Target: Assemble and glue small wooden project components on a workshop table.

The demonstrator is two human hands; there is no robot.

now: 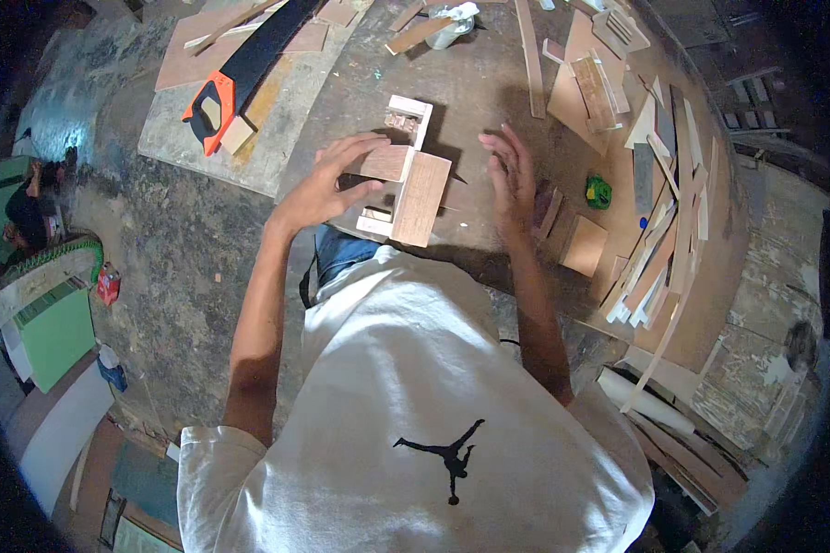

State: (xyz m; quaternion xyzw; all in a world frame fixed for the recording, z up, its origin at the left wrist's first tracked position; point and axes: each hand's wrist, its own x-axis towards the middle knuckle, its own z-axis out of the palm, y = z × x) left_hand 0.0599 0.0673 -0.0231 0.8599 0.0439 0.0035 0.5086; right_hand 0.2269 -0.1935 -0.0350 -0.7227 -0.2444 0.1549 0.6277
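Note:
On the workbench (pixel 337 88) sits a small wooden assembly: a pale narrow frame (pixel 406 106), a square block (pixel 387 161) and a wider rectangular board (pixel 420 201) on its right. My left hand (pixel 341 170) curls around the square block from the left, fingertips at its far edge and thumb at its near edge, gripping it. To the right of the assembly my right hand (pixel 507 166) is raised with bent fingers apart, holding nothing.
An orange-handled saw (pixel 217 106) lies at upper left among wood pieces. Offcuts and strips (pixel 678 184) crowd the right, beside a green tape measure (pixel 598 191). A white container (pixel 449 32) stands at the back. Another person (pixel 23 207) is at far left near green panels (pixel 51 332).

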